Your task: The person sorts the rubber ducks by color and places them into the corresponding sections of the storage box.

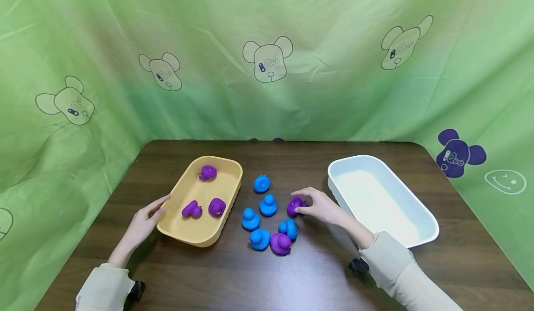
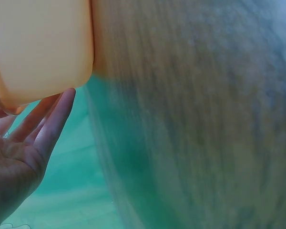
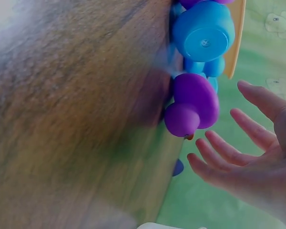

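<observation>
My left hand (image 1: 142,220) rests against the outer left side of the yellow tray (image 1: 175,232), fingertips at its rim. In the left wrist view, the left hand's fingers (image 2: 57,119) lie fairly straight along the tray wall; part of that hand is cut off. The tray holds three purple rubber ducks, one of them a tipped duck (image 1: 192,209). Around a purple rubber duck (image 1: 294,206) on the table, my right hand (image 1: 321,206) has its fingers spread. The right wrist view shows a gap between those fingers and the purple duck (image 3: 193,102), which lies on its side.
Several blue rubber ducks (image 1: 268,205) stand or lie in the middle of the brown table (image 1: 208,274). Another purple duck (image 1: 281,244) is among them, nearer the front. A white tray (image 1: 375,199) stands on the right, beside my right forearm. Green cloth (image 1: 267,102) hangs behind.
</observation>
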Demonstrator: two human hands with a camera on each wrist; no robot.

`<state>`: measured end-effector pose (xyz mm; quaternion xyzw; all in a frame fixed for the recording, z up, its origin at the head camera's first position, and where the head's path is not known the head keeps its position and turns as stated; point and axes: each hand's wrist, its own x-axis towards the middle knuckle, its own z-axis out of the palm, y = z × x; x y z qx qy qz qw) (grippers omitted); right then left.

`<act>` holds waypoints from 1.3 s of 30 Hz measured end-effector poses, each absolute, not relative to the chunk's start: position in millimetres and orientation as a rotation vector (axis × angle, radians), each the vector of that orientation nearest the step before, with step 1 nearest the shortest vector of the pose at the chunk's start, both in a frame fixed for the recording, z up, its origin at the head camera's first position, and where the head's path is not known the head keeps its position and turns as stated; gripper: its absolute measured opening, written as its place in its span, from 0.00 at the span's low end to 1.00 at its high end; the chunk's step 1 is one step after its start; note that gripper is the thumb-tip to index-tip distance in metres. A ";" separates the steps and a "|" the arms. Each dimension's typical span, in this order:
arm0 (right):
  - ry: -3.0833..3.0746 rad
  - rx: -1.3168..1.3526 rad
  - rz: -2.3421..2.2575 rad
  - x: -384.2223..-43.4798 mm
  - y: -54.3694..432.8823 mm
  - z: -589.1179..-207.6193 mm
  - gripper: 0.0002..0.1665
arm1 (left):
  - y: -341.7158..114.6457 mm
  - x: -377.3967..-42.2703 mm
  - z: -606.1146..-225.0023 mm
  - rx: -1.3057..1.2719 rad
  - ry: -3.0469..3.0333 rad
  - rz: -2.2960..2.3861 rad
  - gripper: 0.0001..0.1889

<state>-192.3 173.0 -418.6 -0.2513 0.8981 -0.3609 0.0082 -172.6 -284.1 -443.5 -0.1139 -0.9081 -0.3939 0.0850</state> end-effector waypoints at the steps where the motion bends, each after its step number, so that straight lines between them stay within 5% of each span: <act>1: 2.801 -0.775 -1.135 -192.5 173.5 -419.3 0.22 | -284.2 -172.6 -443.3 -0.339 -2.710 -1.169 0.18; 39: 2.703 -0.687 -1.212 -197.4 175.1 -431.3 0.17 | -281.9 -170.5 -439.5 -0.319 -2.729 -1.165 0.18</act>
